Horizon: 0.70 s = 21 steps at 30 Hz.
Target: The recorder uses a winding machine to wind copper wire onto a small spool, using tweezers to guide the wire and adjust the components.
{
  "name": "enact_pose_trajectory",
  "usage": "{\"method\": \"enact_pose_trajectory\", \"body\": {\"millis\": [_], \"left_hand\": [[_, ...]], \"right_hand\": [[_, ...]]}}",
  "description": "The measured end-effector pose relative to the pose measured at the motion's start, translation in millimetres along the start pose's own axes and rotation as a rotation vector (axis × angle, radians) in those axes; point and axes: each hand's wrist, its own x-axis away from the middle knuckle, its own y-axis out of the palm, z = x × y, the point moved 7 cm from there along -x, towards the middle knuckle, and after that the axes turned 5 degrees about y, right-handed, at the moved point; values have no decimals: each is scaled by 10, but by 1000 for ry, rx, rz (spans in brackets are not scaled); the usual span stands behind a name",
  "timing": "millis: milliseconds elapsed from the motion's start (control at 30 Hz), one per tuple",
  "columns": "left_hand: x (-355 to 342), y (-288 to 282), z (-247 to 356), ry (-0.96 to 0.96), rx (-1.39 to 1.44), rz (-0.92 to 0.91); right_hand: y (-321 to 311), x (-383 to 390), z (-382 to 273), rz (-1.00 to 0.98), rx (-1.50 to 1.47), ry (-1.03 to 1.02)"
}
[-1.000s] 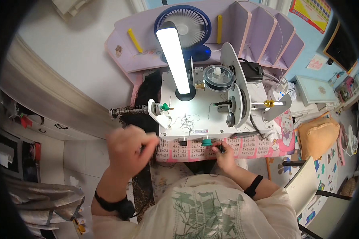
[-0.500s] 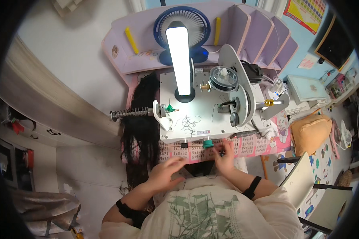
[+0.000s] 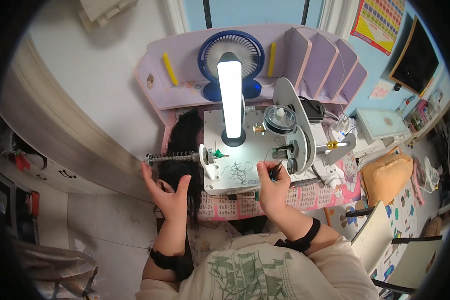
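Note:
My left hand (image 3: 169, 200) is at the left end of the spring-loaded rod (image 3: 172, 157), thumb and forefinger apart, in front of a long black bundle of hair (image 3: 184, 131). My right hand (image 3: 272, 187) grips a small dark tool (image 3: 276, 170) over the front right of the white machine (image 3: 217, 180). Loose dark strands (image 3: 239, 171) lie on its top. A green piece (image 3: 218, 154) sits at the rod's inner end; a clear spool (image 3: 280, 120) and wheels (image 3: 292, 164) are on the right side. A bright white lamp (image 3: 230, 97) stands in the middle.
Behind the machine are a lilac desk shelf (image 3: 310, 60) and a blue fan (image 3: 205, 60). A printed pink mat (image 3: 225, 212) lies under it. An orange cushion (image 3: 385, 175) and a chair (image 3: 365, 240) are at right, a wall (image 3: 95, 115) and cabinet at left.
My left hand has moved up and left to the spring rod's end. My right hand has risen from the front knobs to above the machine's top, still holding the dark tool.

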Motion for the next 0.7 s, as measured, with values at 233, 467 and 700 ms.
{"method": "enact_pose_trajectory", "body": {"millis": [233, 467, 700], "left_hand": [[8, 187, 51, 4, -210, 20], [68, 354, 305, 50, -273, 135], [47, 344, 259, 171, -269, 86]], "right_hand": [[64, 27, -353, -84, 99, -391], [277, -12, -279, -273, -25, -226], [340, -101, -217, -304, -32, -191]]}}
